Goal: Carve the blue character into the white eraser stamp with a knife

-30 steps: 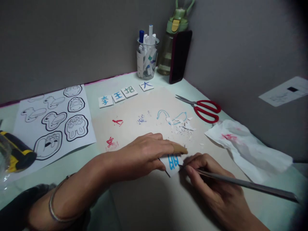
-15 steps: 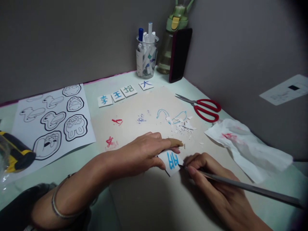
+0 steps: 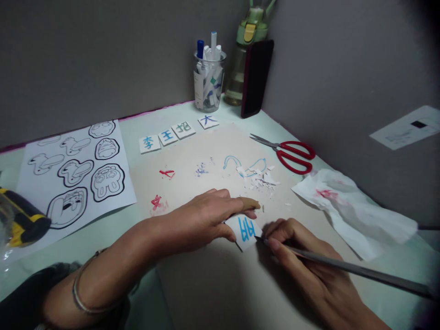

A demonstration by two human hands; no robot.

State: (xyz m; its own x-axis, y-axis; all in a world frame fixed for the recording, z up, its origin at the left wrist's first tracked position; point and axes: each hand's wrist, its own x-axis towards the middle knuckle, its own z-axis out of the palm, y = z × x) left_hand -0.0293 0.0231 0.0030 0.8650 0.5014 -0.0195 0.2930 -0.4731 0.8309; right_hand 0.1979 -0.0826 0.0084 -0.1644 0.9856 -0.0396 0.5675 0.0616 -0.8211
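Observation:
My left hand [image 3: 206,220] is closed on the edges of a small white square tile [image 3: 242,244] with a blue character drawn on it. A tan covering [image 3: 248,202] wraps one of its fingertips. Pinched like a pen in my right hand [image 3: 302,261] is a long, slim carving knife [image 3: 364,272], its dark tip touching the tile's right side near the blue strokes. Both hands rest over a beige board [image 3: 206,293]. White shavings [image 3: 263,178] lie on the board just beyond them.
Several marked white tiles [image 3: 150,144] line the back. Red-handled scissors [image 3: 294,156] and a red-stained tissue [image 3: 357,211] are at right. Behind stand a jar of markers [image 3: 209,82], a bottle [image 3: 235,73] and a phone [image 3: 257,78]. Printed paper [image 3: 75,183] and a yellow-black tool [image 3: 27,217] lie left.
The view has shifted very slightly. Both hands, the tile and the knife keep nearly the same positions.

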